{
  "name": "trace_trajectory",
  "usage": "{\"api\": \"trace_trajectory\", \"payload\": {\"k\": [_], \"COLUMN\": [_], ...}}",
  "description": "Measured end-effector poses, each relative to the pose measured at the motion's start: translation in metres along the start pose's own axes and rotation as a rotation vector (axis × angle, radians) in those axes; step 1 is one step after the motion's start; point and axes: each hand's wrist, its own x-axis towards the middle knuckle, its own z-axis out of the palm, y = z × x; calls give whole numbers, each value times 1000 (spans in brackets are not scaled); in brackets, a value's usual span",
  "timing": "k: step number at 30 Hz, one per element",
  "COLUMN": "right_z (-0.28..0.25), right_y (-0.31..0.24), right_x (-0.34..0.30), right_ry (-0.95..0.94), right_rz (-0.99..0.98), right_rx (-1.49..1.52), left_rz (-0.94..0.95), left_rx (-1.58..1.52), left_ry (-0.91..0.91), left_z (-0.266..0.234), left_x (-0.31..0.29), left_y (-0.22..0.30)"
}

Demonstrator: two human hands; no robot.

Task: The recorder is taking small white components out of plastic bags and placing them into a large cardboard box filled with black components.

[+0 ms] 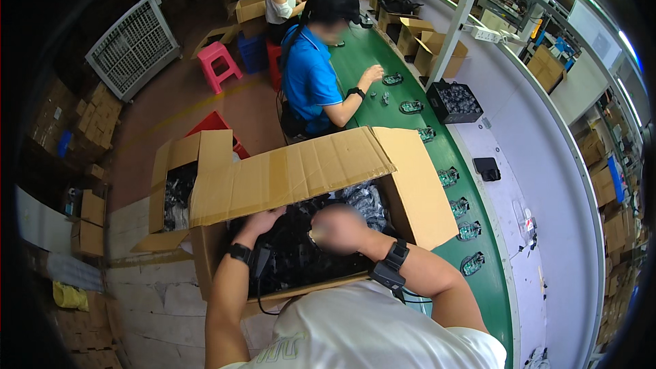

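Observation:
An open cardboard box point(294, 175) stands in front of me, packed with black plastic parts point(294, 253) and crumpled clear plastic bags point(365, 203). My left hand point(262, 223) reaches into it at the left, among the black parts. Its fingertips point right under the raised flap, and what they touch is hidden. Over the middle of the box, my right hand point(339, 229) is bent inward above the black parts. That hand is blurred, so its fingers and anything in them do not show clearly. Dark bands with a cable circle both wrists.
A smaller cardboard box point(179, 195) with black contents sits at the left. Along the right runs a green conveyor belt point(437, 149) carrying several circuit-board assemblies point(448, 177). A person in a blue shirt point(314, 72) works there. A black crate point(456, 102) stands beyond the belt.

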Motion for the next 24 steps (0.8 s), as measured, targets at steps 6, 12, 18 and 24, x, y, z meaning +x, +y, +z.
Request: {"api": "trace_trajectory", "payload": {"k": [6,12,18,24], "right_z": [1,5,4,9], "right_y": [-13,-3,-18,-8], "right_x": [2,3,5,4], "right_ry": [195,214,196,266], "right_rz": [-28,-83,211,-3], "right_rx": [136,319,510,439], "left_rz": [140,339,477,539], "left_rx": [7,283,302,242], "left_ry": [-84,278,615,527], "left_z": [-15,-2,6,10], "left_x": [-63,-96,-90,-89], "left_y": [66,103,96,94]}}
